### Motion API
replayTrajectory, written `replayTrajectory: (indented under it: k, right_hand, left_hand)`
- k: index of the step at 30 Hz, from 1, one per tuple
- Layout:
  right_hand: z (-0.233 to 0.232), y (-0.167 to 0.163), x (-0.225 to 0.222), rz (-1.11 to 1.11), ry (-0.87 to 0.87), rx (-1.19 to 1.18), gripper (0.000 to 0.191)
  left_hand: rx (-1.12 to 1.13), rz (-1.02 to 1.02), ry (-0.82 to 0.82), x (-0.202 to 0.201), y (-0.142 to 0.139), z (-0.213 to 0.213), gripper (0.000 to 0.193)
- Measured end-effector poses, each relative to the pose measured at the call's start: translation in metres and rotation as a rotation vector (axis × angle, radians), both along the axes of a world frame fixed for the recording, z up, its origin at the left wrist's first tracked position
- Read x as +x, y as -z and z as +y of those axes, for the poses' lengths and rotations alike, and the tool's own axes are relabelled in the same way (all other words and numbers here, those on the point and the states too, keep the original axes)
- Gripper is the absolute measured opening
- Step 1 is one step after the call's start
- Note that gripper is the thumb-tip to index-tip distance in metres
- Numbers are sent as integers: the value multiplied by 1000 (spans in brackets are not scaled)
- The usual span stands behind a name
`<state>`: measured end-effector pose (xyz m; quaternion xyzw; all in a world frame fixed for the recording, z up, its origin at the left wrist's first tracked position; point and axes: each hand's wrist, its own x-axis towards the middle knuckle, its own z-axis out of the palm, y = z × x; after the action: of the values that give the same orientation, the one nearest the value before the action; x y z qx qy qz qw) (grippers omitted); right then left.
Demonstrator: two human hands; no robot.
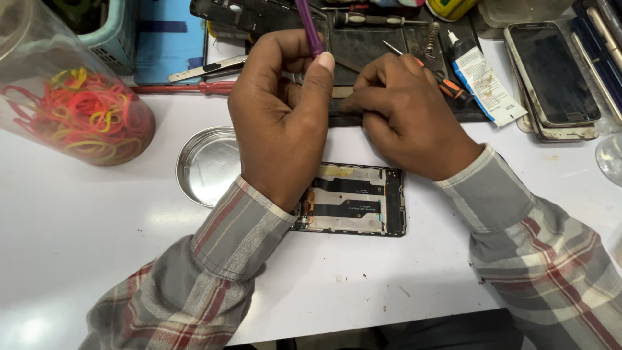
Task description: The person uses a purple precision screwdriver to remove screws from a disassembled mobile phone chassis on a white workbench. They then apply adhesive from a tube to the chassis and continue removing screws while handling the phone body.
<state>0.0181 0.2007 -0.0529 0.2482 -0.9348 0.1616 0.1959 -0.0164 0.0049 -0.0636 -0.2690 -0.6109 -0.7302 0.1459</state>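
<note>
Two hands work over an opened phone on a white bench (78, 227).

The left hand (278, 116) holds a slim purple-handled tool (310, 26) upright, fingers pinched round its shaft and the thumb pressed along it, so the tip can be steered; the tip itself is hidden behind the hand. The right hand (405, 113) rests on the dark rubber work mat (389, 45), fingers curled and pressed together on what seems to be a small metal part, too hidden to be sure. The opened black phone frame with bare flex cables (356, 201) lies flat just below both hands, near the wrists. A round shallow steel dish (204, 165) sits just left of it, handy for small parts. A clear jar of coloured rubber bands (71, 104) lies far left; two stacked dark smartphones (551, 78) and a white glue tube (483, 78) lie right.
</note>
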Motion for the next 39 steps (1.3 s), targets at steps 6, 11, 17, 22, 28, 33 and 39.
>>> replayTrajectory:
  k: [6,11,17,22,28,33,39]
  right_hand:
    - [1,-1,2,-7,93,56,26]
    - [-1,-1,1,-8,41,28,25]
    - [1,-2,3,27,97,93,27]
    - [-1,-1,3,7,72,78,27]
    - [0,-3,3,27,117,114,27]
    - [1,-4,4,21,100,81,28]
    - [2,-2,3,18,97,59,26]
  left_hand:
    - [-8,11,-8,0,-1,1,11]
    - [-15,27,-15,0,0,2,11]
    - [-19,15,-12,0,0,3,11]
    - [-19,13,-7,0,0,2,11]
    - [-4,44,-21,-2,0,0,7]
    - [19,37,-31,-3,-1,-3,10]
    - [76,50,-19,-8,-1,-8,6]
